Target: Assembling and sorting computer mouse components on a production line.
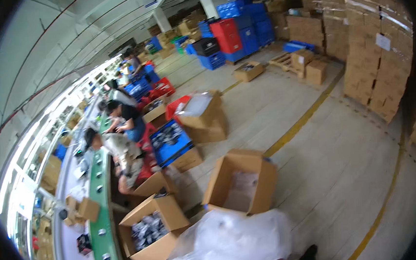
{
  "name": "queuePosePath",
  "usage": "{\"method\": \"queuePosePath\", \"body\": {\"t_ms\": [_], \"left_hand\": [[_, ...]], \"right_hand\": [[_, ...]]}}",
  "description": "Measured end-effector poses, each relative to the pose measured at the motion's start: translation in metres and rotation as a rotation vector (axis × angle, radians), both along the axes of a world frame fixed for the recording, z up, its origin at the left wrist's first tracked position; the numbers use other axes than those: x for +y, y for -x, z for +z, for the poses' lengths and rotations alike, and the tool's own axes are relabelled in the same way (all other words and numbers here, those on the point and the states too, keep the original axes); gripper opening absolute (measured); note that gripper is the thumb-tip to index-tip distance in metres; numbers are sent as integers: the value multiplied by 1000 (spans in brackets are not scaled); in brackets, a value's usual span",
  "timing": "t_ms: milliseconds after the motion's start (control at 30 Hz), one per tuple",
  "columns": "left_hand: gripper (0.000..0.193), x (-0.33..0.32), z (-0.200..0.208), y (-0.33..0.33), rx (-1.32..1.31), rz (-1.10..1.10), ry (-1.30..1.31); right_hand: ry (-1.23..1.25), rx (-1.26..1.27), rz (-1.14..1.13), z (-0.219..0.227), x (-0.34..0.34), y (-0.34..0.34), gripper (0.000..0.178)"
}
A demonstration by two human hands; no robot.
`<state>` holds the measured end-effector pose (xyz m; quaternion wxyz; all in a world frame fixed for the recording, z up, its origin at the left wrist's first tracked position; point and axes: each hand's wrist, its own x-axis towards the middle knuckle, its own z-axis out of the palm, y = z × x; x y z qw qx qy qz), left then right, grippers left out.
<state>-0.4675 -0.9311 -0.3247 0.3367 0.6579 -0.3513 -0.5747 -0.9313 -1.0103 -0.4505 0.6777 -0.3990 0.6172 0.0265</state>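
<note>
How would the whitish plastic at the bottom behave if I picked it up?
The whitish plastic would probably be floppy, since it slumps in soft folds. It looks thin and translucent, so likely light for its bulk. Its glossy surface may feel slippery.

Was blocked at the near side by a bulky plastic sheet [231, 240], then by an open carton [266, 184], accessible from above. Was restricted leftward by a filled carton [154, 251] beside the green conveyor [102, 244]. Extended free rightward over the floor [329, 179] toward stacked cartons [373, 53].
</note>
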Motion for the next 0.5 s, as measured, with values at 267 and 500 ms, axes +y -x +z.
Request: {"method": "queuePosePath", "body": {"t_ms": [267, 500], "left_hand": [[24, -219, -39, 56, 260, 482, 136], [34, -392, -17, 22, 177, 365, 42]], "right_hand": [[634, 270, 584, 67, -421, -68, 26], [746, -75, 403, 153, -638, -137, 30]]}}
